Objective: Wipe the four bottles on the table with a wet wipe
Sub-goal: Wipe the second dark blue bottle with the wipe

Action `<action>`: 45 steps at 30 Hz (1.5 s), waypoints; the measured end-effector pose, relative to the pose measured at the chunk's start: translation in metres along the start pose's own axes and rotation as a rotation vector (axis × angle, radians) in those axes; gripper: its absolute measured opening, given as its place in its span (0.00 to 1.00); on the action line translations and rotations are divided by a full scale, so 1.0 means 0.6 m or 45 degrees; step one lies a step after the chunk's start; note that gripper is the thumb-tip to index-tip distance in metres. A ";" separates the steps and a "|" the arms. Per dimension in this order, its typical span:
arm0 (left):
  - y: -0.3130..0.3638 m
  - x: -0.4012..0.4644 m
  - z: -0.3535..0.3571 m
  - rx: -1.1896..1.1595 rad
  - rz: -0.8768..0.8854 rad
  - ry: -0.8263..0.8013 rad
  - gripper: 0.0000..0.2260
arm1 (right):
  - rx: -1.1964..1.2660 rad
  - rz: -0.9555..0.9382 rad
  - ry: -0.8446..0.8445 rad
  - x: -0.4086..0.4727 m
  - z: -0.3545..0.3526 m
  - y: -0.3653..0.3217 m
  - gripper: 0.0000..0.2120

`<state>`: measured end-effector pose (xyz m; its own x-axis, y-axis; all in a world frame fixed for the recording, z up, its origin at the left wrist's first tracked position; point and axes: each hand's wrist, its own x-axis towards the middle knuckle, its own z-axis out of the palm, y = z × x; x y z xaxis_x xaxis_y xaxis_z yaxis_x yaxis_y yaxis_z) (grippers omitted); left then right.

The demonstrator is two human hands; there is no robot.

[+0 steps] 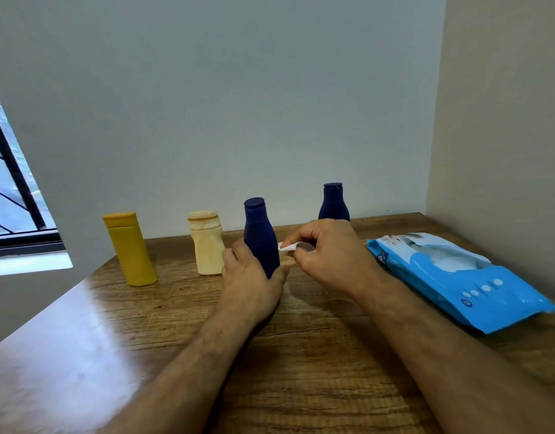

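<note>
Our left hand [251, 277] grips the near blue bottle [260, 236]; our right hand [326, 252] pinches the wet wipe [287, 247] beside it, so we should rub firmly while steadying.

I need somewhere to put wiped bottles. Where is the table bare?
Bare: the near table around the forearms, and the left side before the yellow bottle. Crowded: the back row of bottles, and the right, taken by the wipes pack.
</note>
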<state>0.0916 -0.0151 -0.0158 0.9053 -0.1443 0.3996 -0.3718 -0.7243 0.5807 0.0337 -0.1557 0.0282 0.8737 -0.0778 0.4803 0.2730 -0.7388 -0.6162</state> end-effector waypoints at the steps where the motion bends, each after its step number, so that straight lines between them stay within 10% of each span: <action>1: 0.000 0.001 0.000 0.003 -0.008 0.006 0.35 | -0.008 0.006 -0.011 0.000 0.000 0.001 0.11; 45: -0.002 0.045 0.041 -0.120 -0.124 0.070 0.40 | -0.048 0.031 0.019 0.009 0.013 0.017 0.10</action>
<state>0.1216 -0.0345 -0.0230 0.9265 -0.0373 0.3744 -0.3024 -0.6662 0.6818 0.0445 -0.1587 0.0196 0.8735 -0.1058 0.4752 0.2362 -0.7614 -0.6037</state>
